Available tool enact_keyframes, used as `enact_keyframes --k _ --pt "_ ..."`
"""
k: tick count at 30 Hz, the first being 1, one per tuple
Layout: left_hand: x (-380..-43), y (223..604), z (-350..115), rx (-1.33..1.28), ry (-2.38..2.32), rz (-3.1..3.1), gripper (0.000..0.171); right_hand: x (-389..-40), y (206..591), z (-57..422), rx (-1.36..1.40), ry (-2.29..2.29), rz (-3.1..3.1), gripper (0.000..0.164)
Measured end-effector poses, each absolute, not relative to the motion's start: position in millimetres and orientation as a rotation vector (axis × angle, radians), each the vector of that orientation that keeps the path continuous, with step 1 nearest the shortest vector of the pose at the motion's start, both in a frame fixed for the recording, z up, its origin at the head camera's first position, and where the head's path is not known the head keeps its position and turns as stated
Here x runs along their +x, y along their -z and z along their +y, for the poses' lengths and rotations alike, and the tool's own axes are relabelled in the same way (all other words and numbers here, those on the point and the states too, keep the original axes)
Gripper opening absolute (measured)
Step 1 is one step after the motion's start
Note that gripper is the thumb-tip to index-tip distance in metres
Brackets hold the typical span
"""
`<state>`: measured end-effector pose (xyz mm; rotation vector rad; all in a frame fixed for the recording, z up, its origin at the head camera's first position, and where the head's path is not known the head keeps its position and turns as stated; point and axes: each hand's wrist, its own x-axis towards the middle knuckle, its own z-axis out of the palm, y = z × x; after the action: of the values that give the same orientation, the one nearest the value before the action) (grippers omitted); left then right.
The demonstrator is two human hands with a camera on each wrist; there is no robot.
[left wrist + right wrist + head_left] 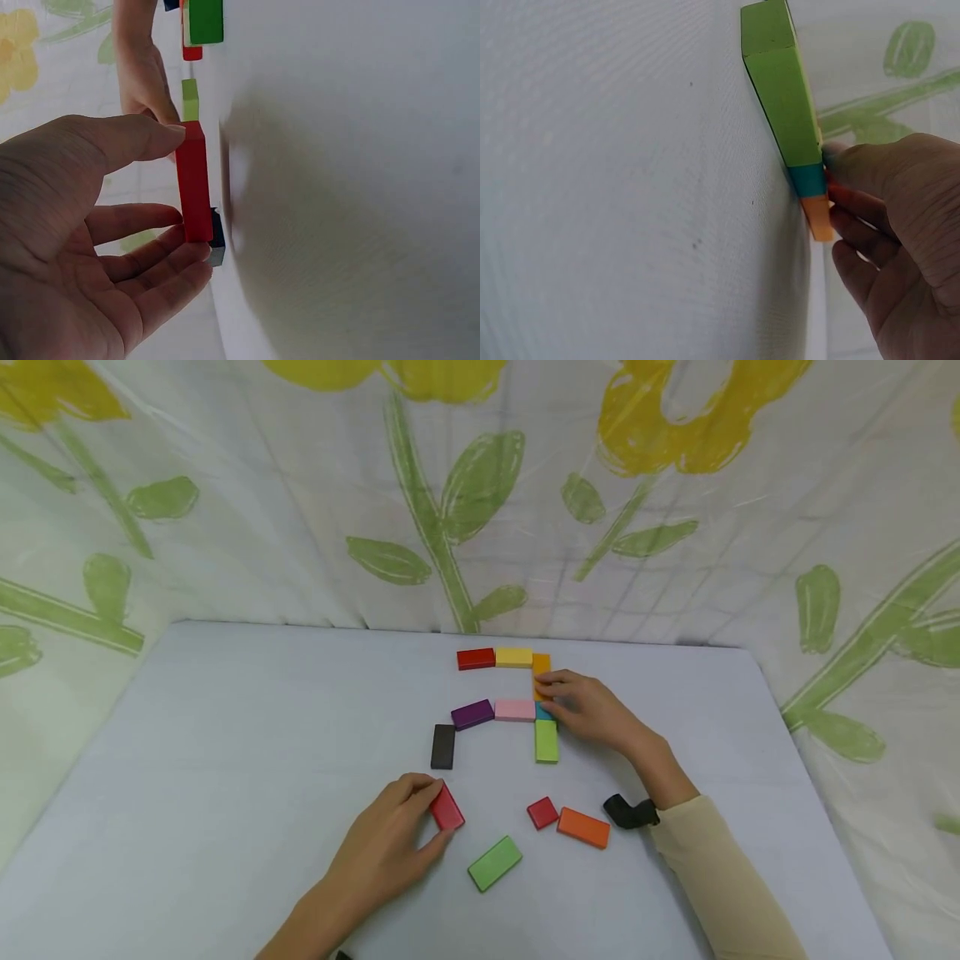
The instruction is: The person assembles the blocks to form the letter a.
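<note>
Between thumb and fingers, my left hand (393,835) pinches a red block (193,184) close over the table. Farther back, my right hand (596,710) has its fingertips at the orange-yellow block (541,662) and its thumb over the small blue block (808,181); whether it grips either one, I cannot tell. A lime block (547,743) lines up below the blue one. Pink (514,711) and purple (472,715) blocks run left from this column. Yellow (514,657) and dark red (476,659) blocks run left from its top. A black block (443,747) lies below the purple one.
In front of the hands lie a small red square block (542,812), an orange block (583,828) and a green block (495,863). The white table (225,735) meets a hanging curtain (300,527) with painted flowers at its back edge.
</note>
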<state>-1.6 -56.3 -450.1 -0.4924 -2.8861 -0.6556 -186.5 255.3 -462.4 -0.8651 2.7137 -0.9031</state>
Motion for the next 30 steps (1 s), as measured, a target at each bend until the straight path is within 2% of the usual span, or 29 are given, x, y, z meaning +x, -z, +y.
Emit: enact_keyframes --k 30 --pt "-10.7 449.4 -56.4 -0.445 0.641 -2.992 0.053 -183.5 460.3 253.5 -0.881 0.851 2.745 0.038"
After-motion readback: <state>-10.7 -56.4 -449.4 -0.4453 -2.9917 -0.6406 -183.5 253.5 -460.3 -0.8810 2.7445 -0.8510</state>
